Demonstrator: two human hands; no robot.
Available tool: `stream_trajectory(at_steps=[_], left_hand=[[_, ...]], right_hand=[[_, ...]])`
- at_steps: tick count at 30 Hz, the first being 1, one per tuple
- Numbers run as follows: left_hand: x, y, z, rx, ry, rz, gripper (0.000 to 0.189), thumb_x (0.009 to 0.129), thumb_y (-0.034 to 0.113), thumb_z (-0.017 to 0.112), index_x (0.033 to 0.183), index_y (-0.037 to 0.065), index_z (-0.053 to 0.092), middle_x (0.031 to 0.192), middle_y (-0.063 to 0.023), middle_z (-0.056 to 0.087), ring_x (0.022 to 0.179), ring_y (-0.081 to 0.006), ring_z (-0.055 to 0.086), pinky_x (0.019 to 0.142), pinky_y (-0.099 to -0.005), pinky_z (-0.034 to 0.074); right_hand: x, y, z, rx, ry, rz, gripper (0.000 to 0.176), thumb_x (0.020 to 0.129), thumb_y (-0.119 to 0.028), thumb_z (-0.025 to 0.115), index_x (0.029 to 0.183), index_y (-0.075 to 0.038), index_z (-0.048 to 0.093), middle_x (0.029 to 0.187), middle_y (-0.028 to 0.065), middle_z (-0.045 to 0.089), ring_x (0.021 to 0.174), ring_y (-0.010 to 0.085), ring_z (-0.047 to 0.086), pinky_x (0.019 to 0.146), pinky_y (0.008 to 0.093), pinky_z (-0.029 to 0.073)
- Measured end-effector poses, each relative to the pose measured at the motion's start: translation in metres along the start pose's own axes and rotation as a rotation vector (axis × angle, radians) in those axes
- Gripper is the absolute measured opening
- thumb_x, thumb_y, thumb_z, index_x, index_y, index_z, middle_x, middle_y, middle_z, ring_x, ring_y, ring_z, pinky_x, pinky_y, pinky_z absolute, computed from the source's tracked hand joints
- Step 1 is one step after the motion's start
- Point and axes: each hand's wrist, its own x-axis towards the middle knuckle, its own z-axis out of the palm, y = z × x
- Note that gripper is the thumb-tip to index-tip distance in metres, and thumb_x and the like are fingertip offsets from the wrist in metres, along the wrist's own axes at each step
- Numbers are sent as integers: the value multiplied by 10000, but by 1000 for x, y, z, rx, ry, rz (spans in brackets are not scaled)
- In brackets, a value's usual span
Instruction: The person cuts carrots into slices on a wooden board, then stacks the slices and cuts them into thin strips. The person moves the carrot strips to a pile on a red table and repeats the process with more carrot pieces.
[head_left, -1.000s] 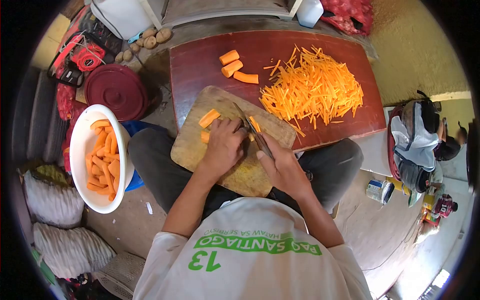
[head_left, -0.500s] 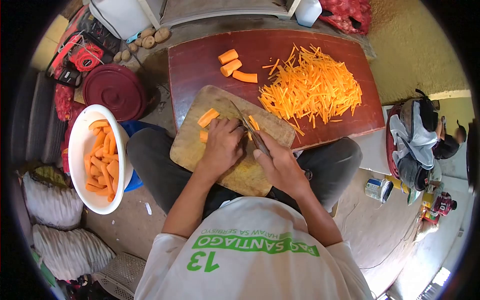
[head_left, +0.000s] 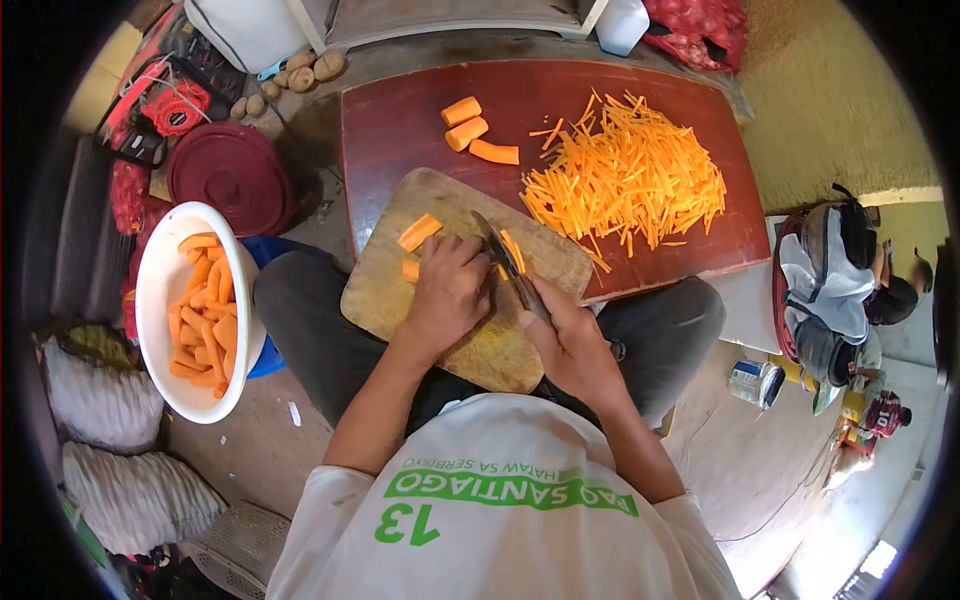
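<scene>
On the wooden cutting board (head_left: 400,290) my left hand (head_left: 450,285) rests with its fingers curled down over a carrot piece, mostly hidden beneath them. My right hand (head_left: 570,335) is closed round the handle of a knife (head_left: 505,255), whose blade lies along the fingertips of the left. Thin carrot slices (head_left: 513,248) lie just right of the blade. Left of my curled fingers sits a thick carrot chunk (head_left: 419,232), with a smaller carrot chunk (head_left: 411,270) below it, partly covered by the hand.
A red table (head_left: 400,120) holds a heap of carrot strips (head_left: 630,180) and three carrot pieces (head_left: 465,132). At left, a white basin (head_left: 157,330) contains peeled carrots. Behind it stand a dark red lidded bucket (head_left: 228,178) and several potatoes (head_left: 300,75). People are at far right.
The knife has shifted slightly right and its blade has turned more upright, with my right hand moving a little down and right. The left hand stays nearly in place.
</scene>
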Motion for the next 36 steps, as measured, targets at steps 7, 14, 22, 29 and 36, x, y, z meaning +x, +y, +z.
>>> stream_trajectory(at_steps=[7, 14, 22, 29, 36], left_hand=[[2, -1, -1, 1, -8, -19, 234, 712, 46, 806, 936, 13, 745, 1007, -130, 657, 983, -345, 615, 922, -464, 432], [-1, -5, -1, -125, 147, -36, 177, 846, -3, 796, 1023, -5, 783, 1088, -153, 736, 992, -361, 680, 913, -443, 503], [5, -28, -39, 127, 173, -269, 421, 886, 113, 839, 1293, 39, 759, 1224, -183, 710, 1111, -408, 673, 1012, -497, 510], [4, -33, -36, 93, 97, -363, 489, 854, 123, 850, 1326, 27, 762, 1140, -202, 684, 1082, -397, 679, 989, -487, 529], [13, -21, -21, -232, 164, -441, 434, 854, 57, 834, 1278, -10, 763, 1065, -204, 701, 851, -322, 716, 763, -400, 590]], right_hand=[[13, 5, 0, 90, -16, 16, 474, 1074, -123, 675, 1499, 59, 569, 1183, 336, 736, 1158, 473, 750, 946, 430, 578], [-10, 9, -22, 286, 4, 146, 454, 1102, -92, 658, 1527, 47, 576, 981, 90, 701, 870, 143, 648, 787, 315, 549], [-19, 33, -34, 317, -83, 227, 454, 1106, -122, 656, 1520, 55, 600, 894, 16, 630, 721, 73, 554, 647, 264, 449], [22, 48, -76, 108, 177, 144, 463, 1077, -101, 680, 1490, 91, 600, 1284, 184, 768, 1192, 197, 692, 1057, 360, 543], [1, 24, -38, 185, 68, 77, 458, 1068, -88, 690, 1483, 85, 603, 1252, 207, 771, 1174, 184, 699, 1048, 357, 545]])
